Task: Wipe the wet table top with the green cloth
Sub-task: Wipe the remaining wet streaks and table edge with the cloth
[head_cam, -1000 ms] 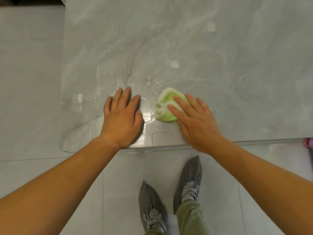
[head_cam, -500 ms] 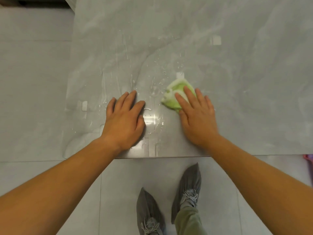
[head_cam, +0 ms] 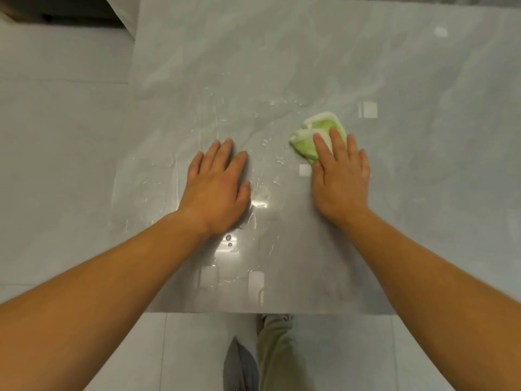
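Plainly, the crumpled light-green cloth with a white trim (head_cam: pixel 321 124) lies on the glossy grey marble-patterned table top (head_cam: pixel 417 198), at about 1 o'clock from the middle of the view. The right hand (head_cam: pixel 339 179) lies flat over its near half. The straight fingers (head_cam: pixel 337 145) press down on it rather than curl round it, which spreads the load and suits pushing the cloth across a slick surface. The far half of the cloth sticks out at 12 o'clock of the fingertips.

The left hand (head_cam: pixel 217 184) is flat too, fingers spread and holding nothing, palm on the table at 9 o'clock of the right hand and well apart from the cloth. It looks like a brace for leaning over the table (it sits in the wet itself).

Thin streaks and beads of water (head_cam: pixel 217 122) run from 9 to 11 o'clock of the cloth, with a shiny film (head_cam: pixel 259 204) between the two hands. I judge most of the wet lies leftward, so the next strokes belong there, and the left hand will have to lift for its patch to be wiped.

For room, the table's left edge (head_cam: pixel 124 142) is at 9 o'clock beyond the left hand, with pale grey floor tiles (head_cam: pixel 56 136) past it. The near edge (head_cam: pixel 324 312) is at 6 o'clock, above an olive trouser leg (head_cam: pixel 275 354). Toward 12 and 3 o'clock the surface runs on, open for long sweeps.
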Demonstrator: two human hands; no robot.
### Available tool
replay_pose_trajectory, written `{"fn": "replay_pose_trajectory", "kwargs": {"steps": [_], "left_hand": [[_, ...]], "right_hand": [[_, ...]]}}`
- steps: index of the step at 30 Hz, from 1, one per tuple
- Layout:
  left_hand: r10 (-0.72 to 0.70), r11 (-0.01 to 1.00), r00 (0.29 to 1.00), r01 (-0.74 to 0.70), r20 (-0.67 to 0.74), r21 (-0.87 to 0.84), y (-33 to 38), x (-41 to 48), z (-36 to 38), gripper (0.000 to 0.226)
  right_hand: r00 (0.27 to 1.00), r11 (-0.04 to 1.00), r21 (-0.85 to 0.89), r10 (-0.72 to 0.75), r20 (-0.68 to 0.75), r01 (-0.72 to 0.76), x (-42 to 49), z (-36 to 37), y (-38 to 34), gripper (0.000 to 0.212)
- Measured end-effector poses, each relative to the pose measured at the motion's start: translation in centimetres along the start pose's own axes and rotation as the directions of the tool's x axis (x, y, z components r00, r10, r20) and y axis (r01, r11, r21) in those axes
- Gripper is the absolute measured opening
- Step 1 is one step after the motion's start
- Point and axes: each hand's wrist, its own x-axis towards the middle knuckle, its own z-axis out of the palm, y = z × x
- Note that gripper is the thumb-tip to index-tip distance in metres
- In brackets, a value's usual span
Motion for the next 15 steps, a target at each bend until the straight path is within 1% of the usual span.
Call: {"fn": "replay_pose_trajectory", "kwargs": {"steps": [1,2,4,6,8,10,13,14,15], "left_hand": [[-0.005,1.0,1.0,0.005,0.002,0.002,0.0,1.1,-0.2,0.058],[-0.012,1.0,1.0,0.012,-0.002,0.004,0.0,2.2,-0.5,0.059],[-0.032,0.999,0.999,0.032,-0.007,0.008,0.0,4.7,-1.2,0.063],[-0.046,0.999,0.999,0.046,-0.008,0.02,0.0,7.4,-1.9,0.063],[-0.065,0.997,0.998,0.066,-0.017,0.043,-0.2,10.1,-2.7,0.061],[-0.081,0.994,0.997,0.082,-0.019,0.071,-0.4,12.7,-3.5,0.062],[-0.11,0.989,0.994,0.112,-0.025,0.099,-1.4,15.9,-4.6,0.064],[-0.126,0.986,0.991,0.129,-0.032,0.103,-1.8,17.0,-5.0,0.064],[-0.146,0.983,0.989,0.15,-0.036,0.109,-2.2,17.9,-5.3,0.064]], "right_hand": [[0.999,0.999,-0.011,0.03,-0.02,-0.03,1.1,0.2,-0.7,0.051],[0.999,0.999,-0.026,0.019,-0.035,-0.02,1.4,0.4,-1.2,0.052],[0.996,0.995,-0.04,-0.089,-0.007,0.089,0.2,0.4,-1.0,0.054],[0.973,0.974,-0.017,-0.224,0.057,0.225,-1.6,0.0,0.4,0.054],[0.95,0.956,-0.001,-0.292,0.107,0.294,-0.6,-0.7,2.2,0.053],[0.966,0.968,-0.004,-0.251,0.067,0.252,4.0,-1.3,3.1,0.052],[0.995,0.995,-0.016,-0.102,0.001,0.102,12.3,-1.7,2.0,0.053],[0.996,0.996,-0.023,-0.084,-0.006,0.084,13.9,-1.6,1.4,0.053],[0.994,0.994,-0.034,-0.107,-0.011,0.106,14.4,-1.4,1.1,0.053]]}}
